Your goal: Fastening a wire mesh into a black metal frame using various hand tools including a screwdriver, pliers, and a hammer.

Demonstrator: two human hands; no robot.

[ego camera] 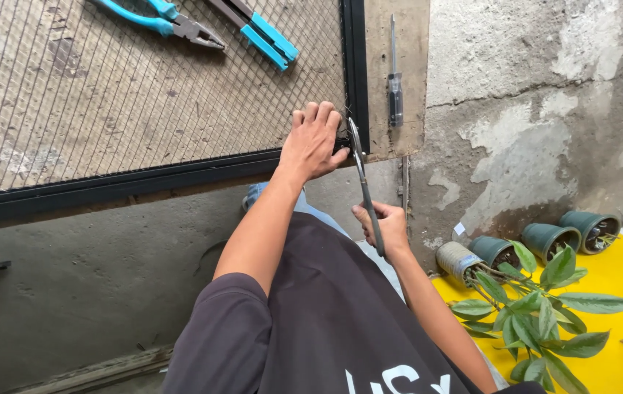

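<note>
My left hand [313, 138] rests with curled fingers on the wire mesh [107, 95] at the lower right corner of a black metal frame [143, 179], pressing it down. My right hand [384, 228] grips the handles of grey metal snips [364, 179], whose jaws point up at that same corner, just beside my left fingers. The frame lies on a worn wooden board.
Blue-handled pliers [162, 20] and a second blue-handled tool [262, 31] lie on the mesh at the top. A screwdriver [395, 84] lies on the board's right strip. Toppled green pots [548, 239], a tin [458, 261] and a leafy plant [537, 306] lie on a yellow surface.
</note>
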